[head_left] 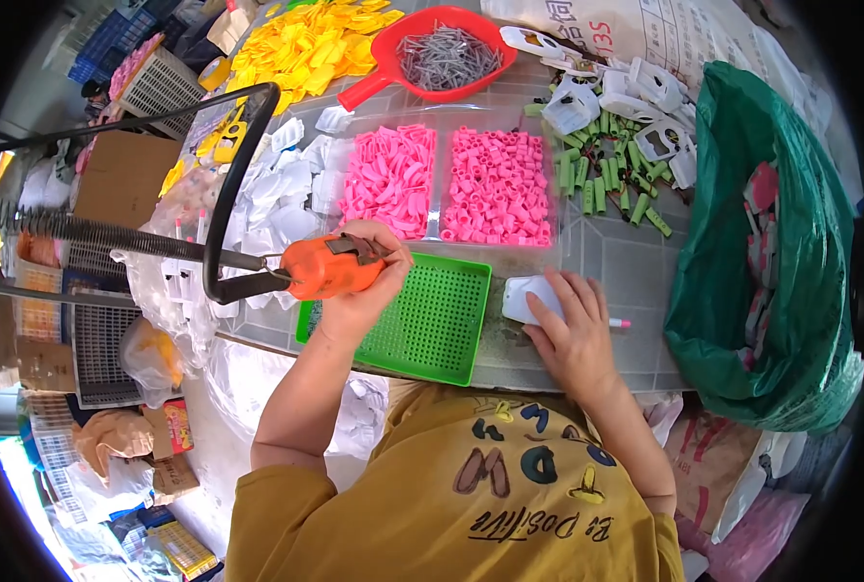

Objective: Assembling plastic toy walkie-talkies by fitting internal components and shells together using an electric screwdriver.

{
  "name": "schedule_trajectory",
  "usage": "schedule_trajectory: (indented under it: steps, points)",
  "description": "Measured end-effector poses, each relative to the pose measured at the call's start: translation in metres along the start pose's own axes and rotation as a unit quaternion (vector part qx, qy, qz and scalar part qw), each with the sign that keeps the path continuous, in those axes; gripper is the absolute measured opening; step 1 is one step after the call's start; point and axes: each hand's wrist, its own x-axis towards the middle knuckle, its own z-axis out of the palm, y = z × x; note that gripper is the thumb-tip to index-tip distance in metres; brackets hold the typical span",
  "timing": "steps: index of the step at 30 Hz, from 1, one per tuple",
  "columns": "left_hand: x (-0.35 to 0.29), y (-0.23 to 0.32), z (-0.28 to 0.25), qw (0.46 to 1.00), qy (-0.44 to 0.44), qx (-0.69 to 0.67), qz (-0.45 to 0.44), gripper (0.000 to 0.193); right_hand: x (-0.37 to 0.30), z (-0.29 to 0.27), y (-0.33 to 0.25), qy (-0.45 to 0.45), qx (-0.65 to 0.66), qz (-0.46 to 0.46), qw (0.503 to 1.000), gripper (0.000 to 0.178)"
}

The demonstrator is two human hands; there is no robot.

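Note:
My left hand (362, 308) is wrapped around an orange power screwdriver (318, 269), which hangs from a coil spring (112, 236) and has brown tape on its body. Its tip is hidden. Below it lies a green perforated tray (482, 315), with small dark pieces at its left end. Right of the tray, my right hand (577, 335) grips a white plastic casing (521, 297) against the tabletop, thumb and fingers over its right side. A thin white stick with a pink tip (621, 323) shows to the right of those fingers.
A clear divided box (439, 184) holds pink parts. Around it are white pieces (277, 194), yellow parts (306, 48), a red scoop of grey screws (379, 60) and green batteries (602, 179). A green bag (704, 233) stands right; a black frame (226, 194) rises left.

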Motion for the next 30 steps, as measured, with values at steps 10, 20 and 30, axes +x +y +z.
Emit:
schedule_trajectory:
  steps: [10, 20, 30]
  points:
    - [0.003, 0.031, 0.026, 0.995, -0.029, -0.063, 0.065, 0.028, -0.001, -0.003, 0.000, -0.011, 0.016, 0.022, 1.000, 0.049]
    - [0.006, 0.022, 0.088, 0.968, -0.150, -0.202, -0.012, 0.034, -0.004, 0.003, 0.002, 0.021, 0.018, 0.018, 0.999, 0.052]
    - [0.014, 0.012, 0.094, 0.959, -0.168, -0.212, -0.085, 0.018, -0.006, 0.005, 0.002, 0.015, 0.021, 0.020, 0.999, 0.051]
